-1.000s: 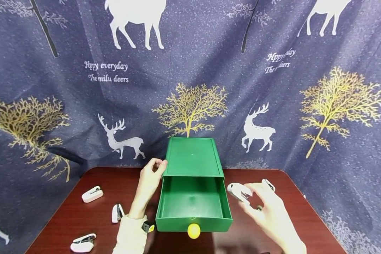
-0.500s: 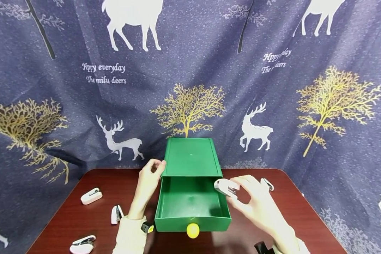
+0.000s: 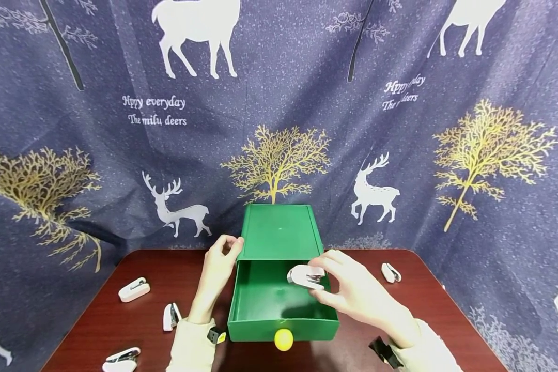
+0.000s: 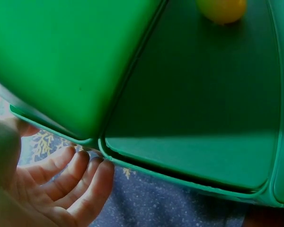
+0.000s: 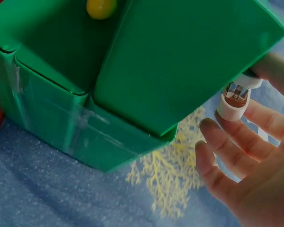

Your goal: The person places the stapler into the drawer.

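Held item: one white stapler (image 3: 301, 276), nose leftward, above the floor of the pulled-out drawer (image 3: 246, 329). Hands: right hand (image 3: 353, 289) pinches the stapler between thumb and fingers; left hand (image 3: 217, 268) rests fingertips against the left side of the green cabinet (image 3: 280, 231), fingers loosely bent, grasping nothing. Tabletop (image 3: 144, 328), left: three staplers (image 3: 170, 317); right: one lone stapler (image 3: 389, 274). Step in hand, as judged — bringing the stapler in over the drawer. Next move likely calls for lowering it clear of the walls, then parting the fingers — left hand steadying the cabinet.
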Tool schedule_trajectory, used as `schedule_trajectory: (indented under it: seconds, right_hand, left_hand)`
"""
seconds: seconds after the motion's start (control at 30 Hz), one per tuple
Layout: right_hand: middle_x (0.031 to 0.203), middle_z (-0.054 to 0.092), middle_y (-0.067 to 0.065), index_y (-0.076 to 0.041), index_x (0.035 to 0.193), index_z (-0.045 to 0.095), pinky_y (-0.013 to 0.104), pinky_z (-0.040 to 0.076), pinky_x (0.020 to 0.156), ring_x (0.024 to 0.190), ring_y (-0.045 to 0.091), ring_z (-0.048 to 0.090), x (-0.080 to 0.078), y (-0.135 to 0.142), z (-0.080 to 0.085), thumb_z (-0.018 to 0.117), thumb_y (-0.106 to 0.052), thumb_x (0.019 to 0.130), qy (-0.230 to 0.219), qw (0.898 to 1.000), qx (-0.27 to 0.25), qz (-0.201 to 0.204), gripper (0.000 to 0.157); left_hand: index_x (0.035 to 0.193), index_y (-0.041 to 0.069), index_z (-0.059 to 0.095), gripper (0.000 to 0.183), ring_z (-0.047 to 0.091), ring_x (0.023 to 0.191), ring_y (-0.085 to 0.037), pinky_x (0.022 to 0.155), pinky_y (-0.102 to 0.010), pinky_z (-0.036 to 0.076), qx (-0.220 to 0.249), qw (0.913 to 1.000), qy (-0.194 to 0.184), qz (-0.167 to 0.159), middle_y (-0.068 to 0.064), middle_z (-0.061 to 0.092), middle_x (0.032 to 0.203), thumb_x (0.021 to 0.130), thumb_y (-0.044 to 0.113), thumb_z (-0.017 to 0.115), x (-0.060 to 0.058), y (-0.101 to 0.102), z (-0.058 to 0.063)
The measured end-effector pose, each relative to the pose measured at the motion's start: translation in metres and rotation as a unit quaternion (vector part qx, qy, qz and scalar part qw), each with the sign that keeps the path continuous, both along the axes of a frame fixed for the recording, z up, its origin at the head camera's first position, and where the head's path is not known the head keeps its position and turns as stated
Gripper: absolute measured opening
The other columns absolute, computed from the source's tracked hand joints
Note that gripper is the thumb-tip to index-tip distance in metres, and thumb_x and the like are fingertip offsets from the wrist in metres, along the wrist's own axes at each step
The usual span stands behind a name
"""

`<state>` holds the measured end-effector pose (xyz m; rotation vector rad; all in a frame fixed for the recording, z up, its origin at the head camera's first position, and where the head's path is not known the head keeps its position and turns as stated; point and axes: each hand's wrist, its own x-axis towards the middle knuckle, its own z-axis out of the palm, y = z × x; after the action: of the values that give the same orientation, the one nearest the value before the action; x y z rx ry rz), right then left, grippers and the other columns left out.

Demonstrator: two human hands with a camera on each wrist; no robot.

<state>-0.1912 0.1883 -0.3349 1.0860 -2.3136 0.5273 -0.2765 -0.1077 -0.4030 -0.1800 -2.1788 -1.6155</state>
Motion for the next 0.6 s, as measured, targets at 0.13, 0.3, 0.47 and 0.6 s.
schedule_trajectory:
  seconds: [0.13, 0.3, 0.47, 0.6]
  right_hand:
    - [0.102, 0.056, -0.009, -0.016, 0.107, 0.064, 0.029, 0.046, 0.079, 0.091, 0.009, 0.053, -0.004, -0.011, 0.006, 0.082, -0.023, 0.078, 0.001, 0.999, 0.043, 0.012, 0.035]
    - [0.093, 0.055, -0.009, -0.016, 0.102, 0.064, 0.027, 0.045, 0.071, 0.081, 0.009, 0.05, -0.011, -0.024, 0.007, 0.083, -0.024, 0.076, 0.012, 0.996, 0.086, 0.034, 0.034]
    - [0.089, 0.053, -0.009, -0.017, 0.099, 0.063, 0.025, 0.044, 0.068, 0.078, 0.008, 0.049, -0.018, -0.034, 0.005, 0.083, -0.028, 0.076, 0.018, 0.991, 0.124, 0.054, 0.031]
    - [0.092, 0.054, -0.01, -0.019, 0.102, 0.065, 0.027, 0.044, 0.072, 0.081, 0.008, 0.05, -0.02, -0.043, 0.007, 0.081, -0.03, 0.078, 0.004, 0.985, 0.165, 0.051, 0.031]
  left_hand:
    - [0.097, 0.013, 0.065, 0.032, 0.058, 0.066, -0.018, 0.063, -0.029, 0.049, -0.001, 1.0, -0.001, 0.003, -0.003, 0.06, 0.079, 0.094, 0.045, 0.063, 0.0, 0.0, 0.0]
    - [0.096, 0.013, 0.065, 0.032, 0.057, 0.065, -0.018, 0.062, -0.029, 0.049, -0.001, 1.0, -0.001, 0.005, -0.003, 0.06, 0.078, 0.094, 0.045, 0.063, 0.001, 0.0, 0.0]
    - [0.096, 0.013, 0.065, 0.032, 0.057, 0.064, -0.018, 0.061, -0.029, 0.048, 0.0, 1.0, -0.001, 0.005, -0.003, 0.06, 0.077, 0.094, 0.045, 0.063, 0.001, 0.0, 0.0]
    - [0.096, 0.014, 0.065, 0.031, 0.057, 0.065, -0.019, 0.061, -0.029, 0.048, 0.001, 1.0, 0.002, 0.004, -0.003, 0.06, 0.077, 0.094, 0.044, 0.064, 0.001, 0.001, 0.001]
